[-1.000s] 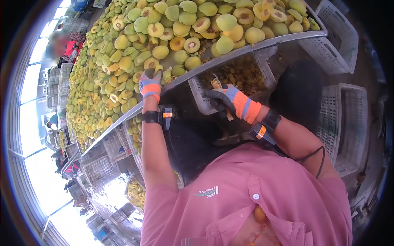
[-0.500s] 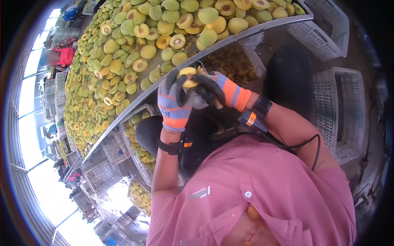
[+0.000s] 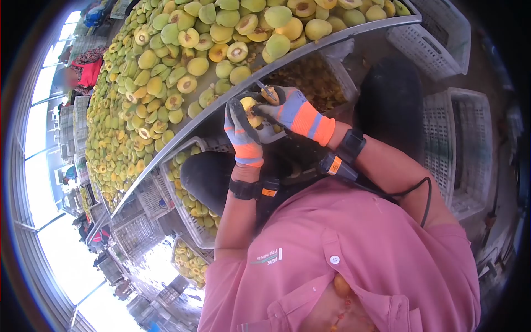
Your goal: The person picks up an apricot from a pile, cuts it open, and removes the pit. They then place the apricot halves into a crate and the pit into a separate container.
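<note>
My left hand (image 3: 241, 130), in a grey, blue and orange glove, is closed around a cut yellow peach (image 3: 248, 104). Its flesh faces up between the fingers and the glove covers part of it. My right hand (image 3: 293, 113) wears a matching glove and grips a small hand tool (image 3: 270, 95) with a thin metal end and a brown, wood-like part. The right fingertips press against the peach's near side. Both hands meet just in front of the metal rim (image 3: 241, 88) of a table piled with green and yellow peaches (image 3: 166, 72), many of them halved.
Below the rim, a crate of brown scraps (image 3: 318, 80) stands beyond my right hand. White plastic crates (image 3: 470, 144) stand at the right, another (image 3: 428, 52) at the upper right. A crate of peaches (image 3: 196, 207) sits by my left knee. A person in red (image 3: 88, 72) is across the table.
My left hand has shifted right and turned, tilting the peach. My right hand has moved slightly, and the tool has swung so its metal end points up toward the rim.
</note>
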Available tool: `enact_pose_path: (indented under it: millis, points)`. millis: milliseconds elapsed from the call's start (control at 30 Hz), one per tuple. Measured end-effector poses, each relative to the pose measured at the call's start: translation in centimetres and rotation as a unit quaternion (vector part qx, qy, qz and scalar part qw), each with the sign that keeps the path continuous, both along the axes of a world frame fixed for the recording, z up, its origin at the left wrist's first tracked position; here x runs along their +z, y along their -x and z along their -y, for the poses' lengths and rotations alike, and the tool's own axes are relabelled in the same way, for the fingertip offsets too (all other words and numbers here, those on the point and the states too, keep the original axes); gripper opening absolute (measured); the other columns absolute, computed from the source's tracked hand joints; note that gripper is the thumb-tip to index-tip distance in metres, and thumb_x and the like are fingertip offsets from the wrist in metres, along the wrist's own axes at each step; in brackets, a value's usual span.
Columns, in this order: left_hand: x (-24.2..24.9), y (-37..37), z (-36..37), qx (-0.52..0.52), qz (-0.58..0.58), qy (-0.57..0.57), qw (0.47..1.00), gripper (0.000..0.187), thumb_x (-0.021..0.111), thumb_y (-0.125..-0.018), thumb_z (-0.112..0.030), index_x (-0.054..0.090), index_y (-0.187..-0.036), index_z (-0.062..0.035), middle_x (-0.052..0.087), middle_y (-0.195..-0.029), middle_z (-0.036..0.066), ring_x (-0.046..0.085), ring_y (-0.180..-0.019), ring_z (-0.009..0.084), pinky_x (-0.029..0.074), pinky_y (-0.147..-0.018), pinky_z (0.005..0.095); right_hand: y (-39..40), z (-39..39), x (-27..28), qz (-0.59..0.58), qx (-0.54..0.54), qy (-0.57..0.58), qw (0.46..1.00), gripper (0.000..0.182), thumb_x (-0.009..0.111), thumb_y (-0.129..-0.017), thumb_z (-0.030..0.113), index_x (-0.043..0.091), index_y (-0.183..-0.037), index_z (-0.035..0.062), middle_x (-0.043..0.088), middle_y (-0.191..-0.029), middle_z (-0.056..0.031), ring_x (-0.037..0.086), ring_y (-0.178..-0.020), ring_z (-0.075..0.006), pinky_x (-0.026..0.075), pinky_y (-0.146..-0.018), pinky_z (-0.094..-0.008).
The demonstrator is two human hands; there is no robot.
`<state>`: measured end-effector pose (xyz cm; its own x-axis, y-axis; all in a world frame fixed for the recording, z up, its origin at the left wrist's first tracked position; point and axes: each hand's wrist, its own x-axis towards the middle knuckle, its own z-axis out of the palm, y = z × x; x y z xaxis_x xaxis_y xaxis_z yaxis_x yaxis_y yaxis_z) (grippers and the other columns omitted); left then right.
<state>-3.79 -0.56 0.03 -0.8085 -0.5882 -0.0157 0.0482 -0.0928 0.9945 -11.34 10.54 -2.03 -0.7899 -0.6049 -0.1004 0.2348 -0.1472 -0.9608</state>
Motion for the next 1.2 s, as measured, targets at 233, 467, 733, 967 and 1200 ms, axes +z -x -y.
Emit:
enact_pose_path:
  millis: [233,467,733,967,1200]
  points:
    - [0.1,0.1,-0.4,-0.03,-0.007,0.256,0.966,0.027,0.044,-0.101,-0.022,0.059,-0.108,-0.0005,0.062,-0.099,0.004,0.056,-0.088,0.0122,0.045,-0.078,0.0256,0.0,-0.8,0.7,-0.208,-0.018,-0.149,0.967,0.027,0.069,-0.077,0.024,0.062,-0.097,0.0077,0.067,-0.085,-0.0148,0.062,-0.078,-0.0356,0.05,-0.07,-0.0383]
    - [-1.6,0.9,0.0,0.054,-0.013,-0.033,0.998,0.033,0.045,-0.1,-0.022,0.055,-0.117,0.0043,0.062,-0.107,0.01,0.059,-0.093,0.0179,0.049,-0.084,0.0324,-0.6,-1.1,0.7,-0.156,0.047,-0.053,0.985,0.028,0.071,-0.078,0.027,0.063,-0.097,0.0069,0.066,-0.079,-0.0114,0.062,-0.069,-0.0267,0.049,-0.065,-0.0358]
    - [-1.0,-0.1,1.3,-0.032,-0.016,0.436,0.899,0.043,0.057,-0.082,-0.004,0.048,-0.122,0.0101,0.057,-0.113,0.025,0.059,-0.099,0.0393,0.05,-0.087,0.0389,-0.4,-1.0,-0.5,0.061,0.131,-0.147,0.979,0.027,0.071,-0.08,0.024,0.068,-0.093,0.0013,0.064,-0.073,-0.0043,0.056,-0.065,-0.0113,0.046,-0.058,-0.0272]
    - [1.3,0.2,-1.8,-0.057,-0.005,0.297,0.953,0.027,0.042,-0.097,-0.007,0.051,-0.12,0.0051,0.057,-0.109,0.02,0.058,-0.096,0.027,0.045,-0.088,0.0332,0.1,-2.0,2.1,0.101,0.158,-0.226,0.956,0.045,0.073,-0.074,0.033,0.064,-0.09,-0.0077,0.065,-0.072,-0.0133,0.061,-0.064,-0.0231,0.049,-0.06,-0.0359]
    - [-0.1,-0.1,-1.9,-0.032,-0.023,0.2,0.979,0.028,0.04,-0.101,-0.018,0.055,-0.114,0.0018,0.058,-0.104,0.008,0.054,-0.093,0.0142,0.045,-0.083,0.0278,-0.6,-1.7,0.2,-0.044,0.172,-0.189,0.966,0.027,0.066,-0.076,0.022,0.067,-0.089,-0.0007,0.065,-0.073,-0.0189,0.063,-0.068,-0.0289,0.049,-0.065,-0.0378]
